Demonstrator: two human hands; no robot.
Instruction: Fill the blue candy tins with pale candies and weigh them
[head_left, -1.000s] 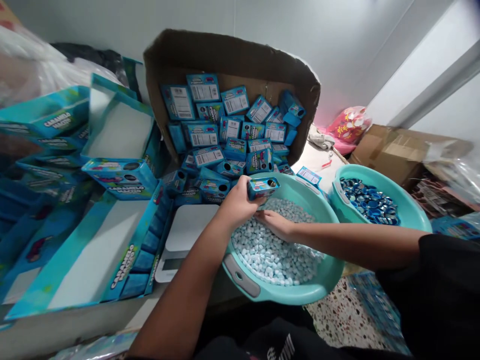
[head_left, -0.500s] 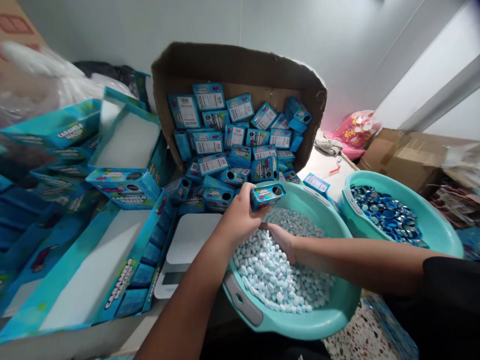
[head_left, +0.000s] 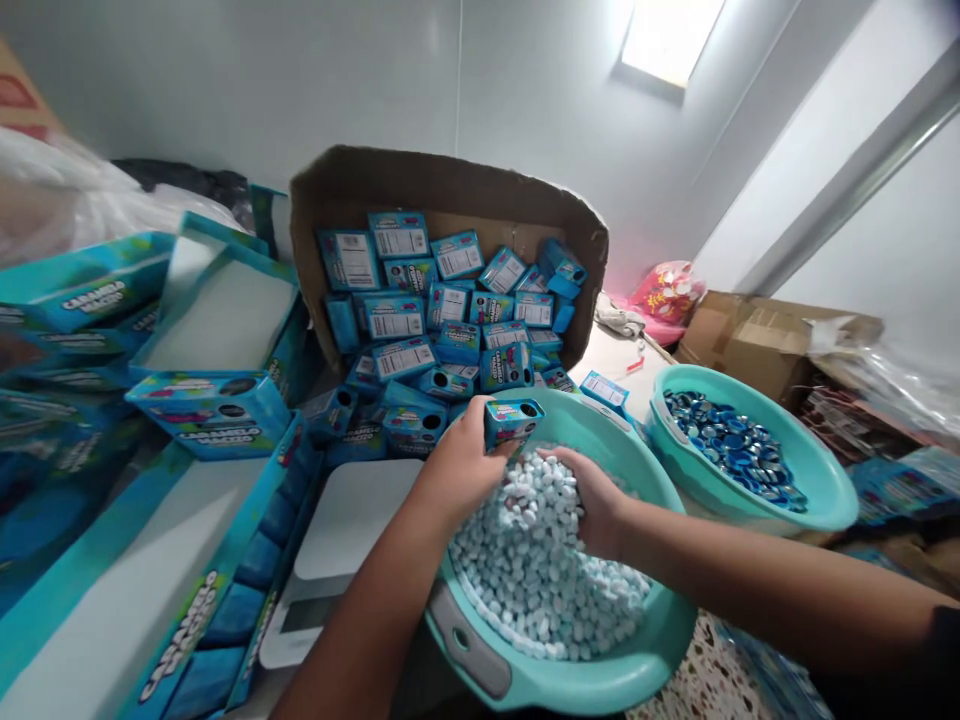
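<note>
My left hand [head_left: 466, 462] is closed around a small blue candy box [head_left: 513, 420], held over the near-left side of a turquoise basin [head_left: 600, 690]. Pale blue and white candies [head_left: 547, 610] fill much of the basin. Cupped beside the box, my right hand [head_left: 596, 505] holds a heap of these candies, which hide most of its fingers. Some candies look blurred between the two hands. Under my left forearm, a white kitchen scale [head_left: 356, 520] is partly covered.
Behind the basin, a tipped cardboard carton [head_left: 442, 170] spills many small blue boxes [head_left: 394, 318]. Large blue display trays [head_left: 217, 320] stack up at left. A second turquoise basin [head_left: 829, 480] with shiny blue lids [head_left: 731, 435] stands at right, near brown cartons [head_left: 765, 345].
My right hand has risen from among the candies with a heap in it, close to the box. The head view has tilted up and shifted right. My left hand still grips the box.
</note>
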